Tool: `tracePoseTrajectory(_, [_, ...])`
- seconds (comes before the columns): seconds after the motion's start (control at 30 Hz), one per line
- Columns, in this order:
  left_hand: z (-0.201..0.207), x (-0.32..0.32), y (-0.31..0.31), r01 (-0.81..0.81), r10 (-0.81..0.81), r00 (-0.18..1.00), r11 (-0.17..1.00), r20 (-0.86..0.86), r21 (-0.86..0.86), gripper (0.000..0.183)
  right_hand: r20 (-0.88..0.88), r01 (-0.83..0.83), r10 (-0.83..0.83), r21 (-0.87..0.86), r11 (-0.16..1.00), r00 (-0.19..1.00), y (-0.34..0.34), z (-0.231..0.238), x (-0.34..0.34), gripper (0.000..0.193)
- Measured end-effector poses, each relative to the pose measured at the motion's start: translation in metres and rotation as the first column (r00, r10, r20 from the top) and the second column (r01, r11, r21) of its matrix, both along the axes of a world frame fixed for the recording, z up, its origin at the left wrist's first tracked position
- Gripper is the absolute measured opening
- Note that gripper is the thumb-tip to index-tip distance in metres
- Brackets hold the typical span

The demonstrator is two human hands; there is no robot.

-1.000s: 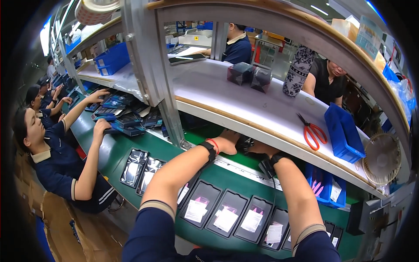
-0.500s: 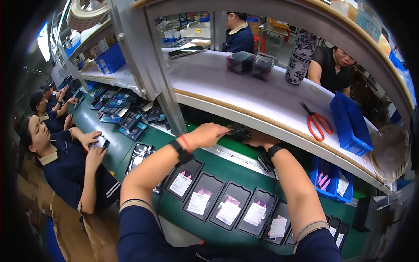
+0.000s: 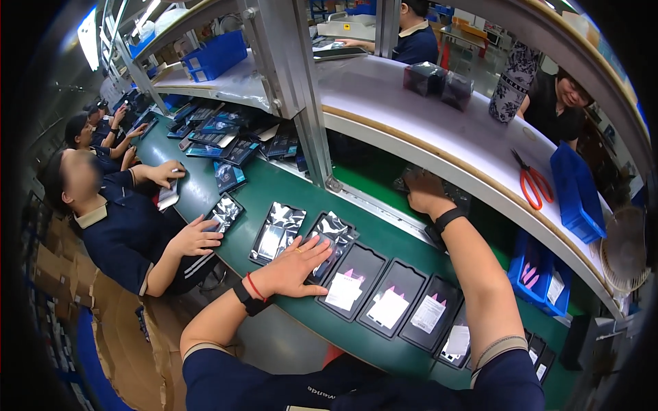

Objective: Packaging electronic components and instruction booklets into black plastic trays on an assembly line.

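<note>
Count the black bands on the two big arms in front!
2. One black band sits behind the left hand, by a red string. A second black band sits behind the right hand, below the white shelf.

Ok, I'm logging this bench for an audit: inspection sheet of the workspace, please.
Surface: flat green worktop, partly below a brown-edged white shelf.
Job's things: row of black rectangular plastic trays, several bearing white paper slips; glossy silvery film packets on two at left.
Clutter: heap of dark flat boxes; red-handled pointed metal tool on the shelf.
Hands: left hand spread over a tray with a silvery packet; right hand below the shelf edge, grip unclear.
Cables: nothing seen.
Surroundings: co-worker in navy shirt at left, others beyond.
</note>
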State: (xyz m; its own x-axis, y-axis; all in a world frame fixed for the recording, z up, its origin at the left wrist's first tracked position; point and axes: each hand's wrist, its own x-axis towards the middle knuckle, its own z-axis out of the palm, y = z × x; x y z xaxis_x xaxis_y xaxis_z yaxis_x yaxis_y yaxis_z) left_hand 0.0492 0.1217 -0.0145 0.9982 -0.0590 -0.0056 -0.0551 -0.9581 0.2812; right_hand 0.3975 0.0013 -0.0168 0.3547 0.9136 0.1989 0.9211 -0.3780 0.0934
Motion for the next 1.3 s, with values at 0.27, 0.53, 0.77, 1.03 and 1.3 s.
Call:
tracePoseTrajectory(0.27, [-0.001, -0.002, 0.007, -0.084, 0.075, 0.985, 0.995, -0.156, -0.051, 0.069, 0.072, -0.347, 0.339, 0.218, 0.912, 0.938, -0.063, 0.022, -0.164, 0.030])
tracePoseTrajectory(0.53, [0.064, 0.092, 0.001, 0.134, -0.131, 0.985, 0.991, 0.110, -0.019, 0.047, -0.229, -0.389, 0.371, -0.037, 0.920, 0.900, -0.094, 0.012, -0.225, 0.061])
tracePoseTrajectory(0.77, [0.020, 0.248, -0.001, 0.151, -0.151, 0.987, 0.988, -0.050, -0.008, 0.051, -0.451, -0.523, 0.385, -0.232, 0.821, 0.805, -0.096, 0.011, -0.201, 0.075])
tracePoseTrajectory(1.03, [0.030, 0.295, -0.017, 0.113, -0.116, 0.993, 0.986, -0.017, -0.125, 0.059, -0.496, -0.509, 0.418, -0.057, 0.859, 0.761, -0.098, 0.019, -0.172, 0.068])
tracePoseTrajectory(1.3, [-0.022, 0.302, 0.026, 0.082, -0.076, 0.967, 0.996, 0.243, -0.016, 0.036, -0.545, 0.237, -0.205, -0.012, 0.971, 0.813, -0.101, 0.063, -0.016, 0.039])
